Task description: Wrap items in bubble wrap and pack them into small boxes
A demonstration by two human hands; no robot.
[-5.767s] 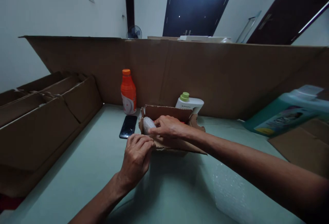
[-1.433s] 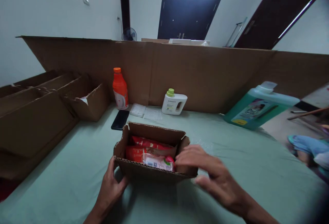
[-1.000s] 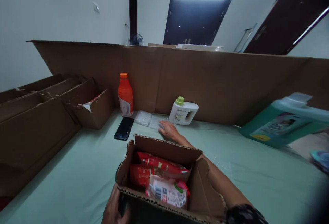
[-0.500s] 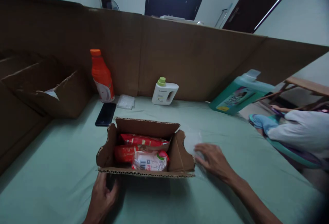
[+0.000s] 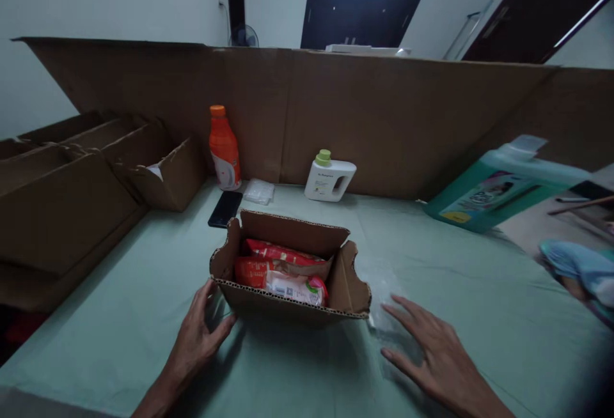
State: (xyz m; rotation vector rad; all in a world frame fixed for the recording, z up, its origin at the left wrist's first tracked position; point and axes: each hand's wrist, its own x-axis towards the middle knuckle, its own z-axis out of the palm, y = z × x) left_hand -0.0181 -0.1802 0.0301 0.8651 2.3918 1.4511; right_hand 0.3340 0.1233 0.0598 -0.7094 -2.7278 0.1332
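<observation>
An open cardboard box (image 5: 292, 314) stands on the green cloth in front of me. Inside it are a red packet (image 5: 283, 252) at the back, another red packet (image 5: 250, 270) at the front left, and a white-and-pink packet (image 5: 298, 287) with a barcode. My left hand (image 5: 196, 336) is at the box's front left corner, fingers apart; whether the fingertips touch the cardboard I cannot tell. To the right of the box, my right hand (image 5: 434, 349) has its fingers spread and holds nothing. Thin clear plastic (image 5: 382, 280) lies between that hand and the box.
Behind the box are a black phone (image 5: 225, 209), a folded clear plastic packet (image 5: 259, 192), an orange bottle (image 5: 224, 149) and a white green-capped bottle (image 5: 330, 179). A teal jug (image 5: 494, 191) leans at right. Cardboard bins (image 5: 67, 213) stand left; a cardboard wall (image 5: 384, 121) runs behind.
My right hand has drawn back toward me and its fingers have spread. My left hand's thumb and fingers have opened wider at the box's corner. The view has swung left.
</observation>
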